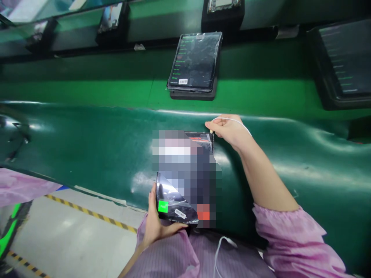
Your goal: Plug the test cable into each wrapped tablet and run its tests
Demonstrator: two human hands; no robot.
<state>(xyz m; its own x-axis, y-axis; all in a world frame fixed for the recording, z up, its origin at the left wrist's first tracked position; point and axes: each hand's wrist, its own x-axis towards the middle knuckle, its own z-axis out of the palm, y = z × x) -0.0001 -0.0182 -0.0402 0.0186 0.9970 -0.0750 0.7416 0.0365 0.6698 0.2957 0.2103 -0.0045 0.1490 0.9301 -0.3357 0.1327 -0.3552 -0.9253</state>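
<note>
My left hand [155,224] is wrapped round the lower left corner of a black tablet [172,199], which is tilted at the bench's near edge. A green square and a small barcode label show on its lower part; much of the rest is blurred out. My right hand [227,129] pinches the plug end of a thin white cable [237,121] at the tablet's upper right corner. Whether the plug sits in the tablet cannot be made out. The cable runs back over my right wrist. Another white cable end [230,242] lies against my clothing.
Beyond the dark green bench mat [101,143], a tablet in clear film [195,61] rests on a black block on the green belt [124,90]. Another tablet [348,58] is at right. Devices on black blocks [111,23] line the back. Pink fabric [26,185] shows at left.
</note>
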